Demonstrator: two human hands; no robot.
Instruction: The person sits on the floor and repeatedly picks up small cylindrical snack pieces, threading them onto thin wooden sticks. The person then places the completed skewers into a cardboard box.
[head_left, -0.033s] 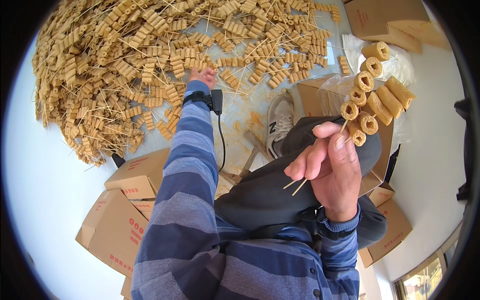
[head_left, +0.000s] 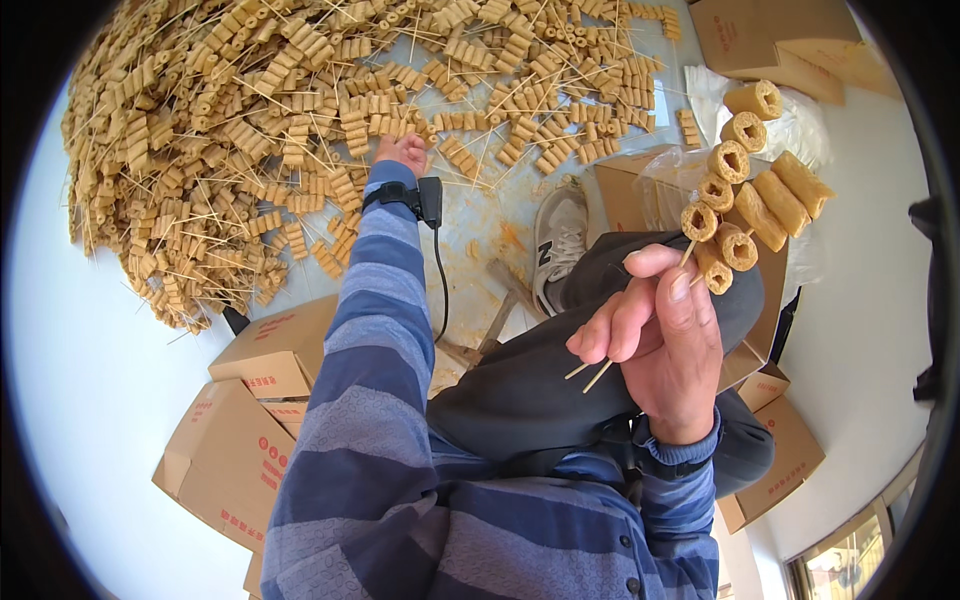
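Note:
My right hand [head_left: 665,330], raised over my right knee, pinches two bamboo sticks between thumb and fingers. On them are skewers of hollow, golden-brown rolls [head_left: 727,162]: one runs up in a curved row, the other fans out to the right. The bare stick ends poke out below my fingers. My left hand [head_left: 403,153] reaches out to the near edge of a large pile of similar skewers [head_left: 240,140]. Its fingers look curled in among the skewers; they are small in view, and what they grip is hidden.
Cardboard boxes [head_left: 225,455] stand at the lower left. Another open carton [head_left: 622,195] with clear plastic is beside my right knee, and more boxes [head_left: 735,45] are at the far right. My shoe [head_left: 562,245] rests on the crumb-strewn floor near a wooden stool leg [head_left: 505,315].

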